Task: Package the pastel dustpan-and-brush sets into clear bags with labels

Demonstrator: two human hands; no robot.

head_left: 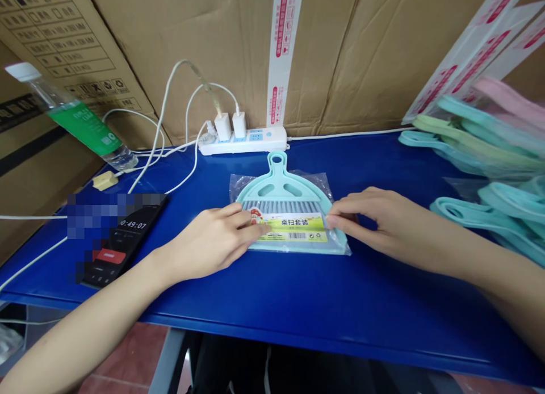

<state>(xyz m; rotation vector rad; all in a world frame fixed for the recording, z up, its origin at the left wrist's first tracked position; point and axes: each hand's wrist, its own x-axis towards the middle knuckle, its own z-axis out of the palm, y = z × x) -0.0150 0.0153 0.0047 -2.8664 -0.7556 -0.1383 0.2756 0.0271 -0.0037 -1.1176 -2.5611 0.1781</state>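
**Bagged mint dustpan set (284, 204) under your fingers**

It lay flat on your blue table (306, 292), just below the power strip (242, 139). Your left hand (208, 246) and right hand (374, 223) pressed in from either side, fingers loosely spread, no pinch.

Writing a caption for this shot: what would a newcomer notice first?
A packaged mint-green desk brush set lies mid-table, touched by the left hand and right hand. Behind it sits a white power strip, and bagged teal plastic pieces heap up at the right of the blue tabletop.
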